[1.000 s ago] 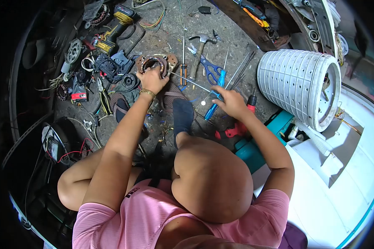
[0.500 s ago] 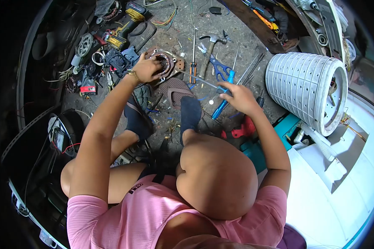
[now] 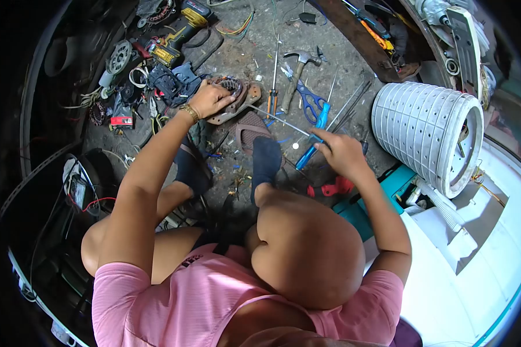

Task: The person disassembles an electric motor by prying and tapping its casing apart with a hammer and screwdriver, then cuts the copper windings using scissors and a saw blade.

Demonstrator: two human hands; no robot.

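Observation:
My left hand (image 3: 210, 100) wears a gold-coloured bracelet and grips a motor stator (image 3: 233, 87) with copper windings on brown metal plates. The stator is tilted, and my fingers hide part of it. My right hand (image 3: 340, 153) is closed around the blue handle of a screwdriver (image 3: 283, 122). Its long shaft reaches left, with the tip at the stator's lower plate; whether it touches is unclear. Beside that hand lie a blue handle (image 3: 305, 158) and another blue-handled screwdriver (image 3: 322, 114). Below the stator, a brown flip-flop (image 3: 252, 128) rests by my socked foot.
Blue scissors (image 3: 310, 103), a hammer (image 3: 294, 84) and orange-handled screwdrivers (image 3: 272, 101) lie ahead. A yellow cordless drill (image 3: 182, 32) and loose parts sit at the left. To the right stands a white perforated drum (image 3: 417, 130), near a red tool (image 3: 333, 187).
The stator has tipped so that its round opening faces away more, and my left hand has rolled over its near side. My right hand keeps the screwdriver in nearly the same place.

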